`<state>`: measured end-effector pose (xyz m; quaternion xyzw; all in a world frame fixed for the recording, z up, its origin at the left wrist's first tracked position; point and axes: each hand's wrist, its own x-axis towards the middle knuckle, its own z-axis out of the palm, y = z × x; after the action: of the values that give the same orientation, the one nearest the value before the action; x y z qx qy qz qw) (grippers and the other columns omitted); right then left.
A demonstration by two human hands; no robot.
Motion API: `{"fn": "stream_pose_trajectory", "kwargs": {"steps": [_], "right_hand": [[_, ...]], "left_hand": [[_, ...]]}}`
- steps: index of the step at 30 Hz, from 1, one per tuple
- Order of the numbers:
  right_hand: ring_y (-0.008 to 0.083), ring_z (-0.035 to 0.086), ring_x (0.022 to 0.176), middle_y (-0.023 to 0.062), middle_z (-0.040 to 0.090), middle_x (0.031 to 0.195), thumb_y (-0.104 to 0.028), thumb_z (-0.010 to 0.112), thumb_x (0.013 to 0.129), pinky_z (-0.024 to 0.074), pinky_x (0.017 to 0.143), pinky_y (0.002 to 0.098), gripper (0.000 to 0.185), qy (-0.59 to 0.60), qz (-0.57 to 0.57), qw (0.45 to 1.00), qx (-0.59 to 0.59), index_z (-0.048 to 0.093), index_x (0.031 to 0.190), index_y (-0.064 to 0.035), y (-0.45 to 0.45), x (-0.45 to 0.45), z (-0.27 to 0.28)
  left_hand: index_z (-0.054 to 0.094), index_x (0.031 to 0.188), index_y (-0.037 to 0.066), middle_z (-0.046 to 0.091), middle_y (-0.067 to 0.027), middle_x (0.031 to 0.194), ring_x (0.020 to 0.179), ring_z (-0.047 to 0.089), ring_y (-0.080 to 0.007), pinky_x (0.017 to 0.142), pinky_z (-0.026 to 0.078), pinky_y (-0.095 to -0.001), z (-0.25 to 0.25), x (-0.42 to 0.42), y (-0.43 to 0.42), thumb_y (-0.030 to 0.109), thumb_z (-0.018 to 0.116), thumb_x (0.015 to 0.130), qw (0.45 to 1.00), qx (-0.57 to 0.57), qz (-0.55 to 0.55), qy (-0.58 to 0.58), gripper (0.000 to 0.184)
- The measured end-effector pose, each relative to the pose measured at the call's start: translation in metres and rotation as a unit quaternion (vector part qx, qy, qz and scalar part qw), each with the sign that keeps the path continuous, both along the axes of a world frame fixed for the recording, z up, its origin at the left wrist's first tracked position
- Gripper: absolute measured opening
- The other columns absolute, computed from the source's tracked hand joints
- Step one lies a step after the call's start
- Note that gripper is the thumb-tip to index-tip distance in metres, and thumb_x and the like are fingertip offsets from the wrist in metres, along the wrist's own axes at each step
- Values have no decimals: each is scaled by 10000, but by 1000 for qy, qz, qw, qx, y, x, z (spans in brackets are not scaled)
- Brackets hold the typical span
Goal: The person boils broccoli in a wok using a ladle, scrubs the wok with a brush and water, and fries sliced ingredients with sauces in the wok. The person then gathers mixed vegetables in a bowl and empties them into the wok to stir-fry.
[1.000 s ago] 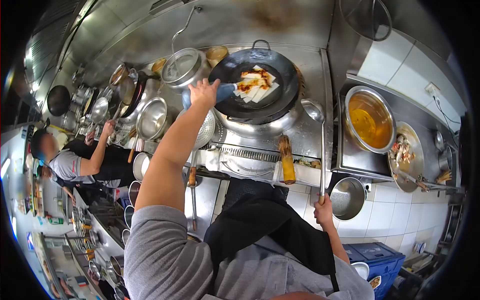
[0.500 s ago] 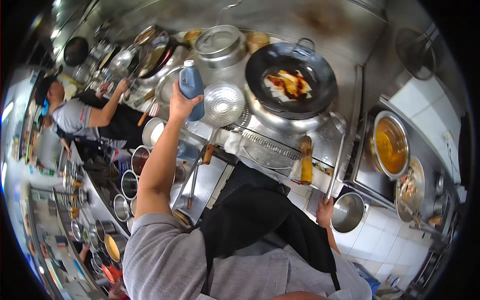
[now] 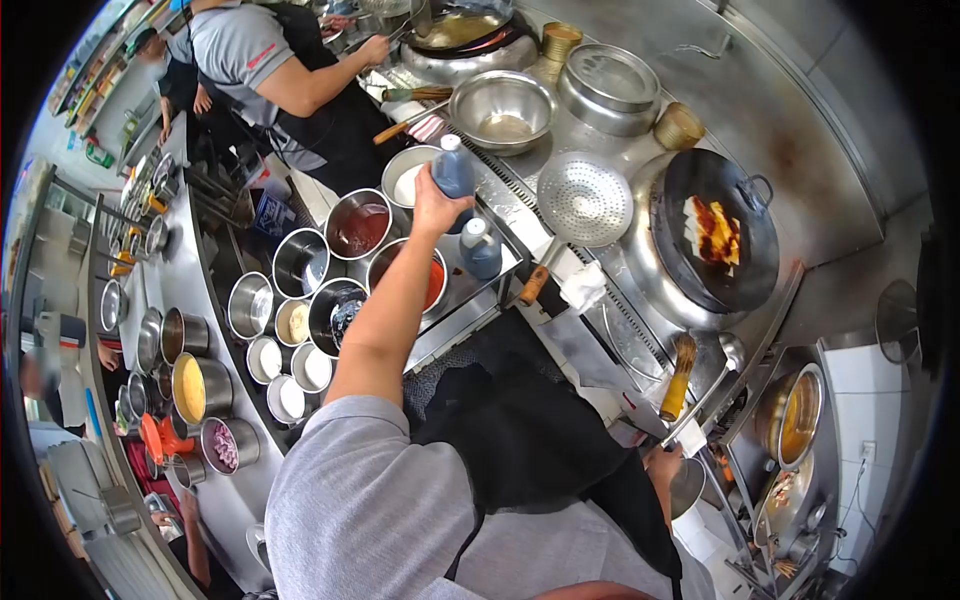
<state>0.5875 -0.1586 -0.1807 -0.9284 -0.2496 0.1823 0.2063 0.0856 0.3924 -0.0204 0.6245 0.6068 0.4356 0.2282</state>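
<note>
My left hand [image 3: 437, 207] is closed around a dark plastic bottle [image 3: 453, 172] with a white cap. It is above the side counter, beside a second dark bottle [image 3: 481, 255] and several steel pots. Low on the right, my right hand [image 3: 663, 466] grips the handle of a long metal ladle [image 3: 708, 396]; its bowl lies near the stove's edge. A black wok [image 3: 680, 265] sits on the burner, holding white and yellow food [image 3: 713, 232] covered with dark brown sauce. A perforated skimmer [image 3: 585, 198] with a wooden handle rests left of the wok.
A yellow-handled brush [image 3: 679, 380] and a white cloth [image 3: 584, 288] lie along the stove front. A steel bowl [image 3: 503, 110] and lidded pot [image 3: 610, 88] stand farther back. Another person [image 3: 290, 85] works at the neighbouring wok. An orange-liquid basin [image 3: 797, 416] stands at right.
My view has swung left, so the wok now appears farther right. The bottle in my left hand has moved from beside the skimmer to over the counter pots. My right hand still grips the ladle.
</note>
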Motion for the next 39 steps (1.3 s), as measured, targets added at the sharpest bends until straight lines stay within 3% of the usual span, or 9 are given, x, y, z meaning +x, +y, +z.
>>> {"fn": "stream_pose_trajectory", "kwargs": {"steps": [7,15,19,21,25,29,32,36,39], "right_hand": [[173,597,561,86,574,723,-100,551,844,494,445,303,379,313,48,948,18,484,1214,-57,40,-58,63],[175,522,456,49,510,662,-124,513,882,454,365,325,751,469,-179,864,26,57,1449,-316,65,-56,-54],[148,560,604,34,535,684,-207,576,858,486,528,336,179,541,-285,786,88,598,971,-70,152,-78,-76],[149,583,738,53,597,800,-233,611,847,478,639,340,208,553,27,833,2,606,965,-61,191,-127,-54],[215,581,941,101,615,998,-212,595,841,469,828,384,276,764,371,478,-225,595,1036,-17,203,-173,6],[256,581,1003,116,606,1058,-209,586,827,457,906,410,362,824,388,403,-91,571,1129,-9,184,-182,83],[261,575,1069,101,597,1123,-189,608,768,451,934,430,446,843,216,491,-46,550,1190,-57,184,-165,8],[230,589,1031,76,625,1086,-176,602,805,464,913,387,338,861,241,448,-8,574,1128,-80,208,-177,22],[199,609,881,58,633,984,-233,573,918,497,817,351,238,770,147,621,17,577,1074,-53,246,-192,16]], "left_hand": [[435,1251,-1,556,-227,1177,1121,529,-377,967,428,-394,-46,-24,-17,145,835,533,996,-72,-19,38,835],[491,1175,27,619,-91,995,879,617,-176,779,506,-324,-53,-44,-107,49,632,822,979,2,18,-201,381],[550,1029,38,573,-33,938,831,570,-111,753,494,-280,-34,-3,-211,12,601,834,972,-100,-139,-163,203],[581,1033,30,599,-54,996,930,579,-130,842,481,-290,-36,24,-244,67,619,832,925,-223,-230,-203,208],[625,1107,54,621,-128,1095,1065,571,-262,946,440,-364,-40,88,-264,237,634,856,935,-218,-279,-27,311],[606,1167,18,622,-150,1170,1072,564,-254,989,389,-358,-78,168,-310,377,508,938,819,-360,-432,-116,437],[585,1228,40,606,-109,1209,1104,525,-224,972,385,-342,-49,174,-351,244,477,915,838,-397,-291,-235,389],[575,1220,21,626,-164,1154,1086,565,-274,956,416,-351,-51,131,-398,177,466,867,904,-311,-206,-210,401],[590,1184,7,630,-182,1134,1052,594,-301,932,445,-381,-48,71,-456,137,473,828,915,-302,-260,-70,396]]}}
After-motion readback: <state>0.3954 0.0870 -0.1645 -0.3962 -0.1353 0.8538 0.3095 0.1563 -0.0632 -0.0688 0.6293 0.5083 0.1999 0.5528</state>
